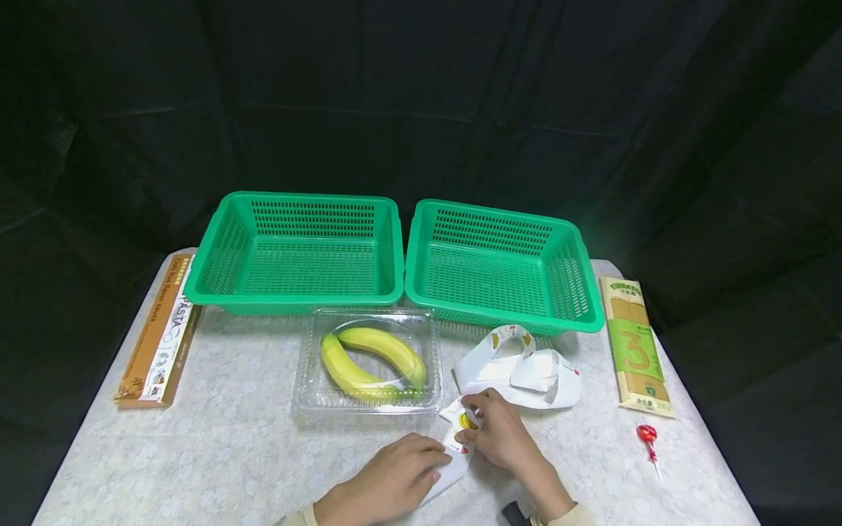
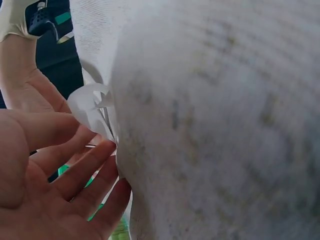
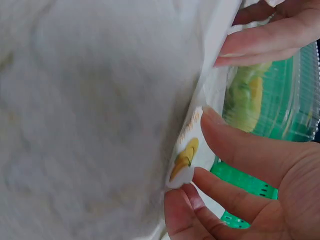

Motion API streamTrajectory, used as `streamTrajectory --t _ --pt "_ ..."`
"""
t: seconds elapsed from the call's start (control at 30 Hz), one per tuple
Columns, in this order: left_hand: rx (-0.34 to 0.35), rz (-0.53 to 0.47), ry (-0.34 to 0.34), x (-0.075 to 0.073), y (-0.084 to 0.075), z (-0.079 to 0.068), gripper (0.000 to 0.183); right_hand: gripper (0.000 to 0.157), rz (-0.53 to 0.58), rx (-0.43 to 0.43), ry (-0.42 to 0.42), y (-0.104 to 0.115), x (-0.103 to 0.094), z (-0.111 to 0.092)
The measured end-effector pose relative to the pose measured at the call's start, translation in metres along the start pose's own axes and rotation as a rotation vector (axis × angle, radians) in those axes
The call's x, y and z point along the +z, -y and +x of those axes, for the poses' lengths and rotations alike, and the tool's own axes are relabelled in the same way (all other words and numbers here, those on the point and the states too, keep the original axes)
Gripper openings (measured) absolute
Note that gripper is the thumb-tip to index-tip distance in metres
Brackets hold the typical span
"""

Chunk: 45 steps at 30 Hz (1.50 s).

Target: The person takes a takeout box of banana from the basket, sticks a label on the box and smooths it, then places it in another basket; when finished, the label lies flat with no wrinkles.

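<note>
A banana-print sticker [image 1: 468,421] on a white paper strip lies just in front of the clear plastic box. My right hand [image 1: 503,431] pinches the sticker by its edges; in the right wrist view the thumb and fingers meet at the label [image 3: 184,159]. My left hand [image 1: 391,478] rests its fairly straight fingertips on the backing strip [image 1: 449,478] beside the sticker. Behind my right hand, the rest of the strip lies in a loose coil [image 1: 483,365]. Two bananas [image 1: 388,349] are inside the lidded clear box [image 1: 301,387].
Two green baskets [image 1: 296,300] [image 1: 503,315] stand side by side at the back. A pasta box [image 1: 153,329] is at the left. A noodle pack [image 1: 634,343] and a red lollipop [image 1: 647,434] lie at the right. Black cloth [image 1: 421,95] hangs behind.
</note>
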<state>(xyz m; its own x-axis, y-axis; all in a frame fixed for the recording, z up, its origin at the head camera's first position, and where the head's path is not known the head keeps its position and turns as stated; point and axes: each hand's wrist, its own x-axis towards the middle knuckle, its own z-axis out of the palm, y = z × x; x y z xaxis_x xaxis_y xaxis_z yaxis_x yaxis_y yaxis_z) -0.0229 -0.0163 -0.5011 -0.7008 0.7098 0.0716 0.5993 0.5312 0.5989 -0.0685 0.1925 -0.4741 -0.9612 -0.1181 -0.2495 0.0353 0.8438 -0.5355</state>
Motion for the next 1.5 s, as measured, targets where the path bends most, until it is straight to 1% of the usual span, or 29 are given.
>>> streamTrajectory --t 0.07,0.33,0.53,0.73,0.93,1.2,1.5 --pt "0.010 0.024 -0.001 0.001 0.001 0.000 0.030 0.054 -0.003 0.005 -0.008 0.001 0.002 0.001" --pt "0.027 0.041 0.011 0.003 0.003 0.000 0.031 0.048 -0.001 0.024 -0.042 0.002 0.009 0.003" --pt "0.035 0.049 0.005 0.006 0.004 -0.001 0.032 0.047 0.000 -0.001 -0.039 0.000 0.012 0.004" --pt "0.044 0.072 -0.007 0.007 0.003 -0.001 0.032 0.046 0.008 0.011 -0.031 -0.001 0.013 0.005" --pt "0.044 0.073 -0.010 0.005 0.003 -0.001 0.032 0.044 0.006 -0.006 -0.028 -0.002 0.013 0.006" --pt "0.041 0.071 -0.004 0.005 0.004 -0.001 0.033 0.047 0.006 0.004 -0.020 -0.002 0.014 0.007" --pt "0.063 0.078 -0.028 0.007 0.005 -0.002 0.032 0.034 0.041 0.018 -0.021 -0.001 0.015 0.006"
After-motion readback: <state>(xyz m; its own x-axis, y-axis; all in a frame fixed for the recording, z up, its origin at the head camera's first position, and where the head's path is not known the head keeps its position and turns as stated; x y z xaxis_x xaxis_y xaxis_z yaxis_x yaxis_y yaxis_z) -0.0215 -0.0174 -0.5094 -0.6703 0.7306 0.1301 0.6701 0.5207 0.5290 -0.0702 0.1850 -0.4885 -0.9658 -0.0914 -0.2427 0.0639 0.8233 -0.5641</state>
